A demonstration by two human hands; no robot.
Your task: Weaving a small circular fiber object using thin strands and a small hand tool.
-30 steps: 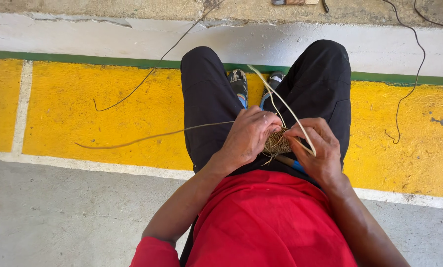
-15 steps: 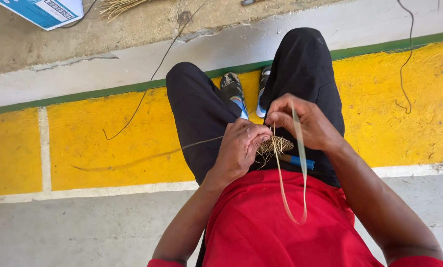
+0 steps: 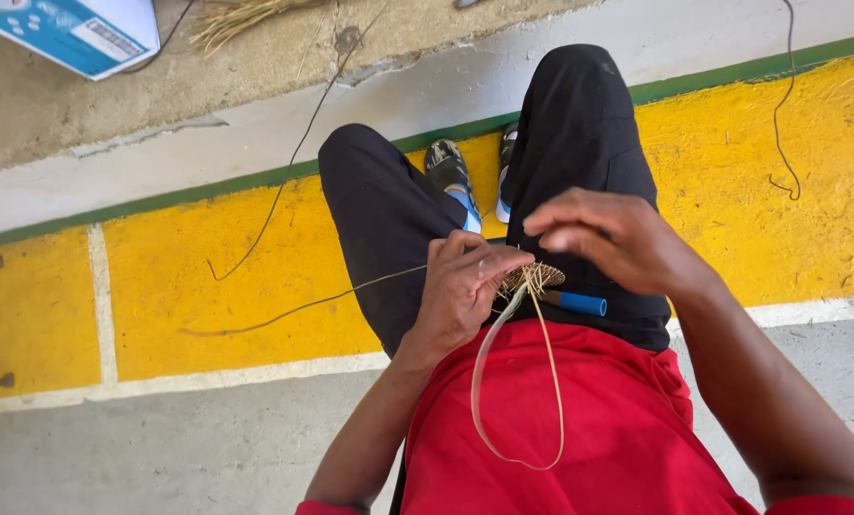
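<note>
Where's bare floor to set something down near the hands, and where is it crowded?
Free: the yellow painted band left of the left knee, crossed only by thin fibre strands, and the grey floor below it. Crowded: the lap, where left hand and right hand work the small woven straw piece.

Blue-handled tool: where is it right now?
Head view: the blue-handled tool lies on the lap, just under the right hand, beside the woven fibre piece.

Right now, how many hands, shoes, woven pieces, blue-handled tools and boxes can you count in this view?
Hands: 2, left hand and right hand
Shoes: 2, one shoe, other shoe
Woven fibre piece: 1
Blue-handled tool: 1
Blue and white box: 1
Total: 7
</note>
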